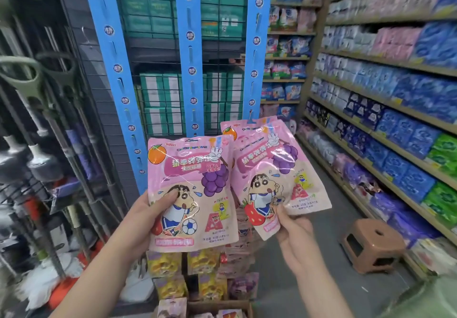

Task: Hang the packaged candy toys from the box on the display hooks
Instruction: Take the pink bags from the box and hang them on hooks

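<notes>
Box (220, 306) at the bottom edge under your hands, with colourful packets (170, 286) stacked in and above it. Your left hand (146, 219) grips a pink candy pack (193, 194) by its left side, thumb on the front, pack upright. Your right hand (294, 232) pinches the bottom of a second pink pack (279, 176), which is tilted. Its top sits at the lower end of the right blue strip (257, 45); can't tell if it's hooked. Two more strips (190, 58) further left. Brown stool (373, 243) on the floor to the right, stocked shelves (395, 120) beyond.
</notes>
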The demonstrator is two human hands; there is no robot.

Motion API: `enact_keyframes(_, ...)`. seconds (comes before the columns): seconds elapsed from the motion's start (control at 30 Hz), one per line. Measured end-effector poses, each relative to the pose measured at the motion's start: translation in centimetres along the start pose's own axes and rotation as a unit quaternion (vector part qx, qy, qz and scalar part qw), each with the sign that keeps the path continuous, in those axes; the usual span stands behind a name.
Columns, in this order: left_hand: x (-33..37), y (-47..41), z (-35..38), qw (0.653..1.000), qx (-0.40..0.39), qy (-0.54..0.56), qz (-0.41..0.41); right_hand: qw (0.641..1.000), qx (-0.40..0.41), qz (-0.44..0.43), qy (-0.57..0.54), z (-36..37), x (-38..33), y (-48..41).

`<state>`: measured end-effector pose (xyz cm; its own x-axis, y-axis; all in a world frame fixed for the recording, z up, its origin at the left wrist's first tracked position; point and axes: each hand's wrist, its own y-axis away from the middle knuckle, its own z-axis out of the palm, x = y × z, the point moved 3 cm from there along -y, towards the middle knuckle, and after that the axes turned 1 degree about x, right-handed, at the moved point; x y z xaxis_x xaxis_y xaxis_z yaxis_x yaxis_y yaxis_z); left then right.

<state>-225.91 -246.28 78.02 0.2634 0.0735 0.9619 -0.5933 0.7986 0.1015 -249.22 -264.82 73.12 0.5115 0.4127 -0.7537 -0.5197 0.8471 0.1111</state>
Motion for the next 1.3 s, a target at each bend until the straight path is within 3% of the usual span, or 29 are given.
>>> enact_keyframes(0.33, 4.5, -3.5, 1.0, 0.999, -0.029, 0.010, 0.031, 0.998, -0.034, -0.043, -0.031, 5.5, -5.1, -4.6)
enact_keyframes(0.63, 6.9, -8.5, 0.7, 0.997, -0.048, 0.039, 0.038, 0.998, -0.023, -0.045, -0.049, 9.4, -4.6, -8.6)
enact_keyframes(1.3, 6.8, -9.2, 4.2, 0.998, -0.006, 0.013, 0.063, 0.998, 0.014, 0.022, -0.056, 5.9, -1.2, -11.5)
